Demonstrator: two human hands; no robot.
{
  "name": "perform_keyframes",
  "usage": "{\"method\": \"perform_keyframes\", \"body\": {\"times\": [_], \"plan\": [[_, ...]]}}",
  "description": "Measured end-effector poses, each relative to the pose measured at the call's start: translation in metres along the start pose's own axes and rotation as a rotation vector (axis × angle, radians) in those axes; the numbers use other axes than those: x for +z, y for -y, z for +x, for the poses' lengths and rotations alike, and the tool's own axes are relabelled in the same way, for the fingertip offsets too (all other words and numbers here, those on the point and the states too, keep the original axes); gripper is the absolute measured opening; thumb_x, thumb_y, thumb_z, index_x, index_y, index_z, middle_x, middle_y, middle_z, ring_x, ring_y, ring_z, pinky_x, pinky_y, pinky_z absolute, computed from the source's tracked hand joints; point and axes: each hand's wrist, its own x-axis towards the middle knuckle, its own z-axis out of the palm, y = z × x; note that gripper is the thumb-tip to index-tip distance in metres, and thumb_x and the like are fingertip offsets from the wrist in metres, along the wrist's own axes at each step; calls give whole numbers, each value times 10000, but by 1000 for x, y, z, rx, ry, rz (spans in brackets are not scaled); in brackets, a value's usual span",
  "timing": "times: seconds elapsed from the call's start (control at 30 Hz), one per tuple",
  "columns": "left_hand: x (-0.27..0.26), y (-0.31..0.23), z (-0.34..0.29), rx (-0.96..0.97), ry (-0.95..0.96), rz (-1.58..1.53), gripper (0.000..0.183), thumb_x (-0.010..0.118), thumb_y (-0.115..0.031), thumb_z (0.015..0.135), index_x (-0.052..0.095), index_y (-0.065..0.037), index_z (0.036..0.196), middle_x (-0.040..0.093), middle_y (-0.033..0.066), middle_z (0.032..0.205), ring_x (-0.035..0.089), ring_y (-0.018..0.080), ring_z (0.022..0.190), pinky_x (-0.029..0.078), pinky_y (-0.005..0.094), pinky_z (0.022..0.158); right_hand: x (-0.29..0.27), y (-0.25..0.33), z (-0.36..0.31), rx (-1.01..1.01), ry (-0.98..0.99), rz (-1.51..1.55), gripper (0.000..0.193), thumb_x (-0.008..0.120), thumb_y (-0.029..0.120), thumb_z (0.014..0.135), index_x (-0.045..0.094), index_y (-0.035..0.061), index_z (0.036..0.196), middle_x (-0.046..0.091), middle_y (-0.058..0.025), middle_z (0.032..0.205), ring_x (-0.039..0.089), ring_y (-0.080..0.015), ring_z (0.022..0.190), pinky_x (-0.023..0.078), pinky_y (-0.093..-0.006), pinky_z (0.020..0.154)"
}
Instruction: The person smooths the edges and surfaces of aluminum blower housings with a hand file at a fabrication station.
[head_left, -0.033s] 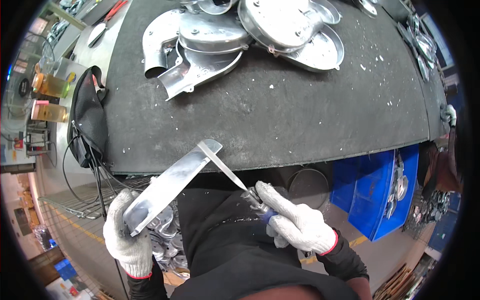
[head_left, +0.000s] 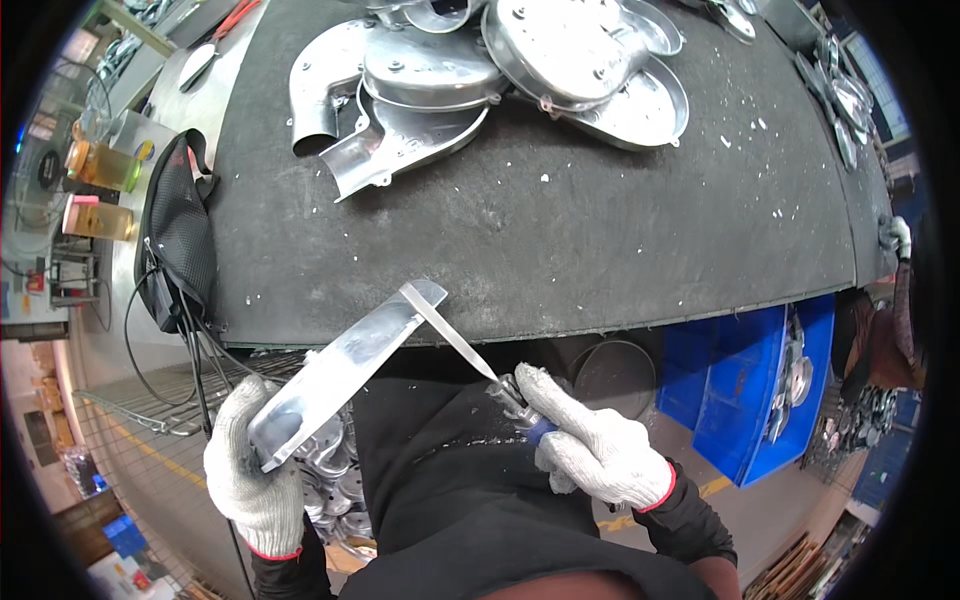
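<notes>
Metal part [head_left: 342, 375] in left hand [head_left: 250, 485]

Your head-worn left fisheye camera looks down and forward from above your dark clothing [head_left: 450, 490], with your left hand [head_left: 252, 480] and right hand [head_left: 603, 448] close below it, the dark worktop [head_left: 600, 240] stretching ahead and straight edges bending toward the round rim.

Silvery metal housings [head_left: 435, 78], pale flecks [head_left: 545, 178] on dark bench [head_left: 620, 250]

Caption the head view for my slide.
Gloved left hand holding a curved metal part, gloved right hand holding a blue-handled tool at the part's far end.
</notes>
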Motion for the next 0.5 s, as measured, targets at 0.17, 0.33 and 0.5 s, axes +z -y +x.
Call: {"method": "perform_keyframes", "body": {"times": [0.17,0.33,0.5], "plan": [[-1,-22,9,92,26,272,507,686,152,725,701,21,1215,750,177,1148,745,295,1055,580,349,929,11,3,-4,-293,-342,-743,656,698,209,911,516,208,1542,697,-66,905,677,-172,595,562,-308,576],[-2,-29,15,43,53,331,569,659,171,690,696,-11,1227,747,169,1146,745,302,1046,578,355,913,11,14,-9,-318,-604,-1127,696,817,240,793,614,279,1457,608,-28,758,614,-195,530,492,-332,472],[-2,-37,12,19,52,339,549,717,133,699,695,-52,1215,756,146,1106,755,303,972,592,353,839,7,24,-11,-276,-464,-1053,694,748,292,880,509,314,1532,631,-80,748,630,-235,523,500,-370,465]]}}
